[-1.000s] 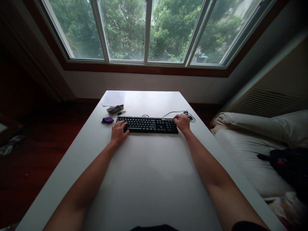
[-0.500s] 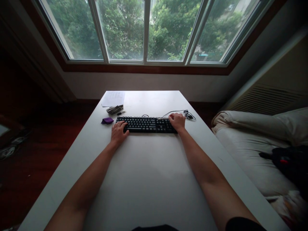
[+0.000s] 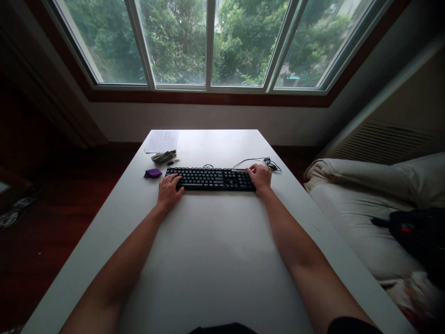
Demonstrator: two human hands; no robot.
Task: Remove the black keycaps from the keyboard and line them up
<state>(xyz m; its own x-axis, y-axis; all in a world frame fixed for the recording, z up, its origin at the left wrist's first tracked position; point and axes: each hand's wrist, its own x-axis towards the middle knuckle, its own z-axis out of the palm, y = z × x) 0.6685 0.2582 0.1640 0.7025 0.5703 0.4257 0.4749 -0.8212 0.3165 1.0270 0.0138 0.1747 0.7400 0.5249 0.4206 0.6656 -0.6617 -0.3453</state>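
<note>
A black keyboard [image 3: 212, 179] lies across the far half of the white table [image 3: 215, 260]. My left hand [image 3: 168, 191] rests at its left end, fingers curled and thumb over the front corner. My right hand [image 3: 260, 177] covers the right end, fingers bent over the keys and edge. Both arms are stretched forward. A black cable [image 3: 257, 162] loops behind my right hand.
A purple cloth [image 3: 152, 173] lies left of the keyboard, with a bundle of small parts [image 3: 163, 157] and a sheet of paper [image 3: 162, 141] behind it. A cushioned seat [image 3: 365, 218] with a black object [image 3: 413, 232] stands on the right. Windows are ahead.
My right hand moved left from beside the keyboard onto its right end, then shifted slightly right. My left hand stayed at the left end. The view drifted a little.
</note>
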